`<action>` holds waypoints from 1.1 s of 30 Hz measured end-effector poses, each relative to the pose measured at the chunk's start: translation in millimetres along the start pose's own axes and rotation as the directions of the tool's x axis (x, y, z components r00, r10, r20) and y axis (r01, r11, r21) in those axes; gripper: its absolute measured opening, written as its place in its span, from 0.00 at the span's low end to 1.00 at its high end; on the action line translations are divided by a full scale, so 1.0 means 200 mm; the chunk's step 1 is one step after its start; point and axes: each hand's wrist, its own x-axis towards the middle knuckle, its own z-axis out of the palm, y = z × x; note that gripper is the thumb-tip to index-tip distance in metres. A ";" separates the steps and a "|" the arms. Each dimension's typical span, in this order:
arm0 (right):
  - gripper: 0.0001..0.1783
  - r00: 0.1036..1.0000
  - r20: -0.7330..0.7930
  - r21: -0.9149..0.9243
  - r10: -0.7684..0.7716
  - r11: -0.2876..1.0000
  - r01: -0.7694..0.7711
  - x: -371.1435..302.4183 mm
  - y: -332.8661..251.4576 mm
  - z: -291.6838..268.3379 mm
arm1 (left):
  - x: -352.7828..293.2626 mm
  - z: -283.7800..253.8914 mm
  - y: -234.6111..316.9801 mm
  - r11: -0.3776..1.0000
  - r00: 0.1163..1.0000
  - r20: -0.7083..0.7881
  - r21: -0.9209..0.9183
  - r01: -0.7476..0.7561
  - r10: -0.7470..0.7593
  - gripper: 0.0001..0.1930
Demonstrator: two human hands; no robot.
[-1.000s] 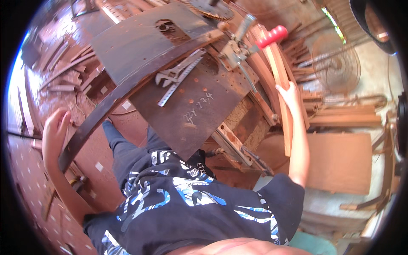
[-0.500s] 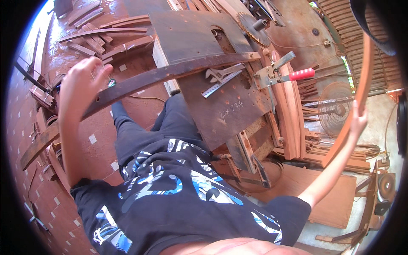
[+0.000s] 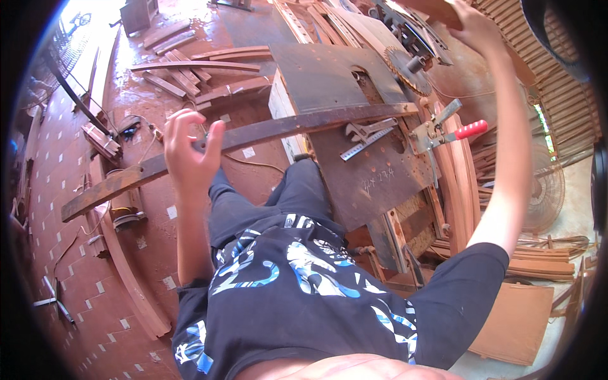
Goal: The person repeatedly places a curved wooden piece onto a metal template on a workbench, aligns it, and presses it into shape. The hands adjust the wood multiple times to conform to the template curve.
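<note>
My left hand (image 3: 190, 149) is raised with its fingers curled but apart, holding nothing. It appears over a long, curved dark wooden bar (image 3: 285, 128), which lies across a dark worktable (image 3: 329, 183) and juts out past its left side. At the upper right my right hand (image 3: 476, 28) grips a brown piece of wood (image 3: 436, 10), mostly cut off by the frame's top. On the table lie an adjustable wrench (image 3: 370, 130) and a metal ruler (image 3: 367, 144). Near the bar's right end sits a toggle clamp (image 3: 437, 130) with a red handle (image 3: 470, 130).
A toothed circular saw blade (image 3: 405, 69) stands at the table's far right edge. Wood strips (image 3: 180, 69) are piled on the tiled floor at the far left. A long beam (image 3: 136, 278) lies left of me. To the right stands a fan (image 3: 541, 190).
My right hand has swung up and away, carrying the wood piece to the top edge. My left hand stays raised. The whole scene has shifted rightward and down in view.
</note>
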 end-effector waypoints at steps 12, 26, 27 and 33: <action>0.27 0.949 0.020 0.302 -0.315 0.907 0.294 0.20 -0.63 0.41 | -0.04 -0.07 -0.10 0.999 0.959 -0.281 -0.014 -0.048 0.042 0.13; 0.31 0.915 -0.003 0.568 -0.402 0.753 0.333 -0.02 -1.01 0.67 | -0.13 -0.04 -0.07 0.949 0.939 -0.200 -0.091 -0.302 0.279 0.10; 0.31 0.921 0.024 0.583 -0.390 0.753 0.304 -0.02 -1.01 0.69 | -0.13 -0.04 -0.06 0.956 0.951 -0.162 -0.084 -0.280 0.264 0.10; 0.33 0.938 0.119 0.609 -0.326 0.770 0.190 -0.11 -0.99 0.85 | -0.05 -0.02 -0.02 0.979 0.975 -0.112 -0.052 -0.198 0.191 0.10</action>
